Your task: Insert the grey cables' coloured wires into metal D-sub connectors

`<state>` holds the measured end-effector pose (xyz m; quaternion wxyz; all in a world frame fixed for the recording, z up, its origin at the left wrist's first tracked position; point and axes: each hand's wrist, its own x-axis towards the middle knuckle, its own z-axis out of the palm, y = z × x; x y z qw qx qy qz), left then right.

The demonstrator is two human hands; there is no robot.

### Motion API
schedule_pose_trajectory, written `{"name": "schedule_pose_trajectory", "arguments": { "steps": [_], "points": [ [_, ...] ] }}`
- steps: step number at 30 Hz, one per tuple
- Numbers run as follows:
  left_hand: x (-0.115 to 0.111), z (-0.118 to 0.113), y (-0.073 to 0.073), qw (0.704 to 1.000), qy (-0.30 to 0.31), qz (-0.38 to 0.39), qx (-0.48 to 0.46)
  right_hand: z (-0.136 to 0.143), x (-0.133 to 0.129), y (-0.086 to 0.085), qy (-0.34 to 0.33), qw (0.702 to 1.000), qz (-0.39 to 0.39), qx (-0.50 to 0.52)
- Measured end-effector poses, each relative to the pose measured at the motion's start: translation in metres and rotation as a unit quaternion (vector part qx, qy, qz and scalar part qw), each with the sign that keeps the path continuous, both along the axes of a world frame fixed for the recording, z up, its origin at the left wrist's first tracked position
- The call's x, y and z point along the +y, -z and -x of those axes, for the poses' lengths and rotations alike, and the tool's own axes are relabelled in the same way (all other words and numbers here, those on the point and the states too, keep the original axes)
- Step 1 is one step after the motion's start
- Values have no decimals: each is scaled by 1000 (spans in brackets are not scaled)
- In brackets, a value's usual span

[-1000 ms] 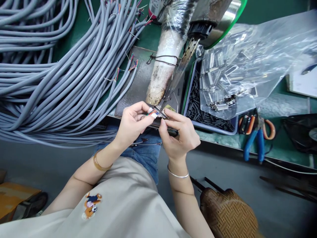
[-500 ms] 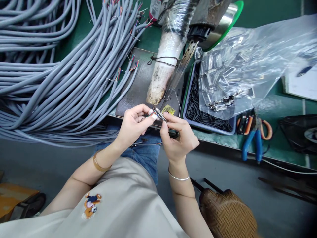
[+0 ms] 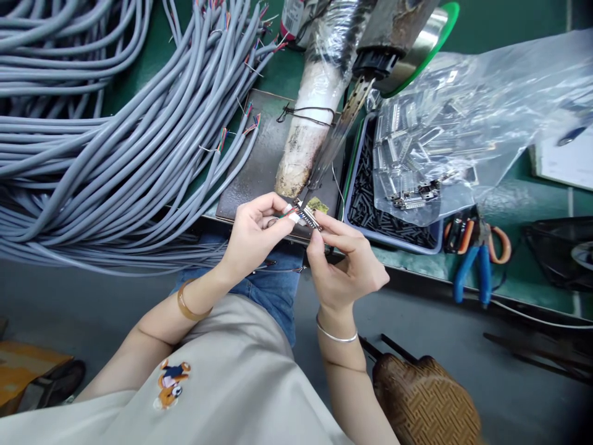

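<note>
Between my two hands, over the table's front edge, is a small metal multi-pin connector [image 3: 307,216]. Thin coloured wires [image 3: 291,212] run to its left side. My left hand [image 3: 254,232] is closed, thumb and fingers pinching these wires close to the connector; white coverings show on its fingertips. My right hand [image 3: 345,262] pinches the connector's right end between thumb and forefinger. Just beyond the connector lie a yellow sponge [image 3: 317,205] and the tip of a soldering iron, partly hidden, below a metal-shafted iron [image 3: 340,133] that points down toward my hands.
Grey cables [image 3: 139,167] with stripped ends pile up at left. A white wrapped tube [image 3: 301,136] slants over a dark plate [image 3: 252,167]. At right are a blue tray [image 3: 435,244] of black sleeves, a plastic bag [image 3: 491,123] of connectors, blue-handled pliers [image 3: 484,272] and a solder spool [image 3: 426,49].
My right hand has shifted slightly to the right and down with the connector's end. My left hand has moved a little to the right, still pinching the wires.
</note>
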<state>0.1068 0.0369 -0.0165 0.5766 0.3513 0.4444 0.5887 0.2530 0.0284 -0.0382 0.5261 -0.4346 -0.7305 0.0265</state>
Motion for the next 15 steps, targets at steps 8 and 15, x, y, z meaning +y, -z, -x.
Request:
{"name": "schedule_pose_trajectory", "arguments": {
  "steps": [8, 15],
  "points": [
    [-6, 3, 8, 999, 19, 27, 2, -6, -8, 1, 0, 998, -24, -56],
    [-26, 5, 3, 999, 29, 10, -24, -9, -15, -6, -49, 968, 224, 106]
  ]
}}
